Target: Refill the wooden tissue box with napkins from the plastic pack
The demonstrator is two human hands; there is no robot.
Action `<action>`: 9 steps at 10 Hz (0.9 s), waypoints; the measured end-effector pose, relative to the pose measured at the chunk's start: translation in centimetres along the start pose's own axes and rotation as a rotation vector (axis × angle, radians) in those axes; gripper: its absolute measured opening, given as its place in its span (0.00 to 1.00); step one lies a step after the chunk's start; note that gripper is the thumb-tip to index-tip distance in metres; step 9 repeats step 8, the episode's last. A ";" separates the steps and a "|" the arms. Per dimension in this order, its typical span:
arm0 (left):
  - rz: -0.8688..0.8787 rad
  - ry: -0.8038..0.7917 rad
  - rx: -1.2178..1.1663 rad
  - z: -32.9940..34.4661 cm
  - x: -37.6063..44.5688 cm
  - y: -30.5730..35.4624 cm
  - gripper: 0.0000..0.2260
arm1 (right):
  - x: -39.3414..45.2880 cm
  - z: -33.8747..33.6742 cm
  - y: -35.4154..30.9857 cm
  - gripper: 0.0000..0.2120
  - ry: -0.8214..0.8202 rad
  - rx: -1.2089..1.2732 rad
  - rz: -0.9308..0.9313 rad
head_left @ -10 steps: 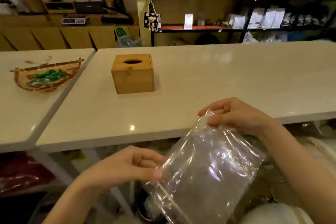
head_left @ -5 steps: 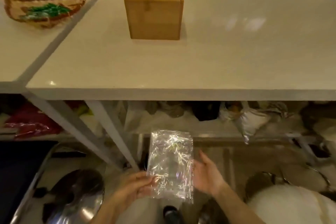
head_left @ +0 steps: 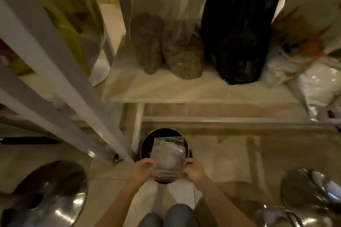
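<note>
I look straight down under the table. A clear, empty-looking plastic pack (head_left: 168, 156) is held flat over a round black bin (head_left: 146, 143) on the floor. My left hand (head_left: 143, 170) grips the pack's lower left edge. My right hand (head_left: 193, 170) grips its lower right edge. Crumpled pale material shows through the plastic inside the bin. The wooden tissue box is out of view.
A low shelf (head_left: 184, 90) ahead holds clear bags of brown grains (head_left: 181, 57), a black bag (head_left: 238, 42) and white sacks (head_left: 313, 83). Grey table legs (head_left: 60, 79) slant across the left. Shiny round stool bases (head_left: 55, 195) sit on the floor at both sides; my knees (head_left: 166, 217) show below.
My view dropped from the tabletop to the floor under the table. The pack came down from table height and now hangs over the black bin, with both hands on its lower edge.
</note>
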State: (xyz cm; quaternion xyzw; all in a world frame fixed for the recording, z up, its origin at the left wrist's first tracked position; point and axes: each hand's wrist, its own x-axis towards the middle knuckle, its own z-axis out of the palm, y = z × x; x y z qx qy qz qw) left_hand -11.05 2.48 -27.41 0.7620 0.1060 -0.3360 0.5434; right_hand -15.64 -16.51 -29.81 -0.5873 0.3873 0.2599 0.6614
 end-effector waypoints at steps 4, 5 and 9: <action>0.077 -0.081 0.920 2.2 4.8 -7.7 0.27 | 5.1 1.4 4.7 0.16 0.229 -0.545 -0.237; 0.100 -0.089 0.885 1.7 2.2 -4.4 0.18 | 2.6 1.2 3.1 0.19 0.229 -0.567 -0.244; 0.118 -0.148 0.689 -1.1 -9.7 11.3 0.20 | -10.6 0.4 -7.1 0.17 0.189 -0.500 -0.377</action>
